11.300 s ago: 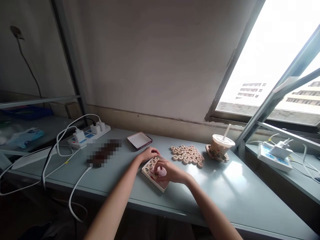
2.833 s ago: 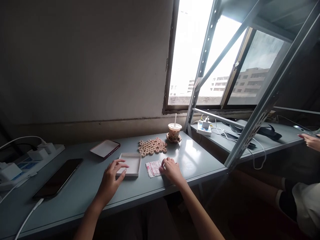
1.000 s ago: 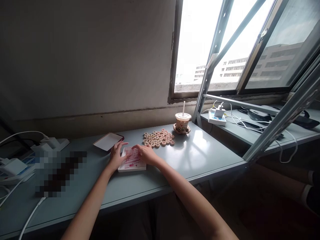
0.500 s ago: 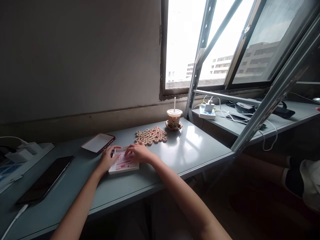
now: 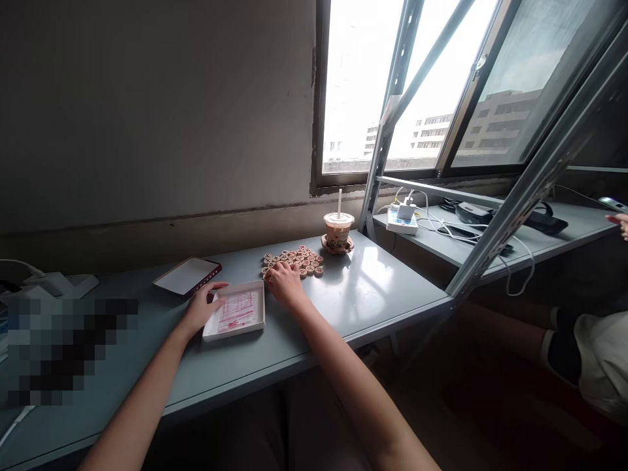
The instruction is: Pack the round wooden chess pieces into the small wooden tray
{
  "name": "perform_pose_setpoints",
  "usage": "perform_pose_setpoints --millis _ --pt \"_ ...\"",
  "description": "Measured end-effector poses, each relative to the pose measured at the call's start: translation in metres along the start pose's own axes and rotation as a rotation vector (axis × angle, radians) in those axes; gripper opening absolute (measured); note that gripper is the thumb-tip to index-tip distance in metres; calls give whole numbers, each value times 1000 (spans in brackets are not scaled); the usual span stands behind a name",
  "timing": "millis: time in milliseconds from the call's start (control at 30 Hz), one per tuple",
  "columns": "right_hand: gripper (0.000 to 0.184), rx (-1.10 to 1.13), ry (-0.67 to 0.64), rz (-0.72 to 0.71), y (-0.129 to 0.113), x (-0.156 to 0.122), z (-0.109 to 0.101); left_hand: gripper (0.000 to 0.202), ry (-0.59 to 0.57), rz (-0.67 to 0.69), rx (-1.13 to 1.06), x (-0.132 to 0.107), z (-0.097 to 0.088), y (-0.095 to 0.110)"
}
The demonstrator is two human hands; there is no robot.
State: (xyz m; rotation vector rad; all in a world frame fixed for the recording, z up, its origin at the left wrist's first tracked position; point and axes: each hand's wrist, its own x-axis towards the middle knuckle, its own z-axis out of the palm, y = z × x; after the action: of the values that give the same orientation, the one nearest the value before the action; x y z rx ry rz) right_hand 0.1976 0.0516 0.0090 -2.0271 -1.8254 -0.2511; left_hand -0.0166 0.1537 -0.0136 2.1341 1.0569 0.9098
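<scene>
A shallow white box lies on the grey table with a folded red-printed sheet flat inside it. My left hand rests against the box's left edge with fingers apart. Just beyond the box, my right hand reaches over the near edge of a cluster of round wooden game pieces; its fingers are curled down onto them. Whether a piece is between the fingers is hidden.
The box's dark-edged lid lies behind the box. A drink cup with a straw stands on a coaster past the pieces. A metal rack post and a second shelf with a power strip are to the right. Another person's hand shows far right.
My right hand has left the sheet in the box and moved back and right onto the wooden pieces. My left hand has stayed at the box's left edge.
</scene>
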Motion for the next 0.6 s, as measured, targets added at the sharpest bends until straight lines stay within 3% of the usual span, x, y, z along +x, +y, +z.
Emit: perform_pose_setpoints --millis 333,600 --pt "23 41 -16 88 4 -1 -2 39 -50 -29 -9 -1 -2 -3" --pt "21 46 13 47 5 -4 -2 39 -91 -24 -99 -4 -2 4"
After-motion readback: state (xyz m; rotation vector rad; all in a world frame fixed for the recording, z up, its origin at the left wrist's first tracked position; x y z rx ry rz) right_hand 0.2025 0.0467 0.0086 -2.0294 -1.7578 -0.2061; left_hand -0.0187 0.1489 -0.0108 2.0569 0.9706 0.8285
